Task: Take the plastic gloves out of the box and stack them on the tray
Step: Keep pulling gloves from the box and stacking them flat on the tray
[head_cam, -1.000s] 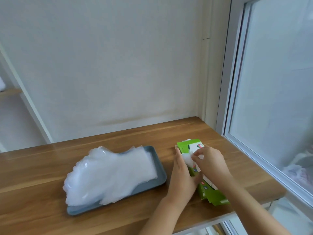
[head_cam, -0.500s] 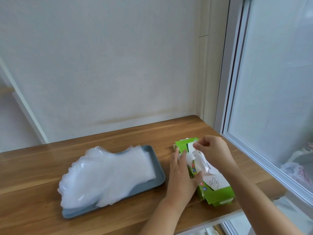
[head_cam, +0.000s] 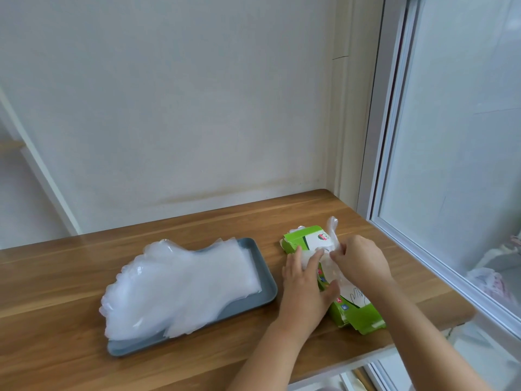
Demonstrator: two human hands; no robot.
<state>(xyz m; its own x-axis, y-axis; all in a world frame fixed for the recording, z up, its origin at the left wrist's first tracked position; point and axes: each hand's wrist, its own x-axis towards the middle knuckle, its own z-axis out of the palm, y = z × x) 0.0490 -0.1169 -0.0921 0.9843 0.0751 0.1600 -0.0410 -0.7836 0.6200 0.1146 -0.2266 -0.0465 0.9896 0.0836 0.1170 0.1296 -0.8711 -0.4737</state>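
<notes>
Right hand (head_cam: pixel 361 261) has dropped lower since 0.5 s ago; I see it pinching 1 thin clear plastic glove (head_cam: pixel 331 227) half out of green-and-white cardboard box (head_cam: pixel 357 320). Left hand (head_cam: pixel 304 289) presses flat on box, fingers straight. Stacked clear gloves (head_cam: pixel 180 283) cover grey-blue rectangular tray (head_cam: pixel 260 266) left of it.

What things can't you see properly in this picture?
Head view:
- Gloves left inside the green box: hidden by the left hand, right hand and the pinched glove.
- How many gloves are in the stack on the tray: clear layers blend.
- Box print: too small.
</notes>
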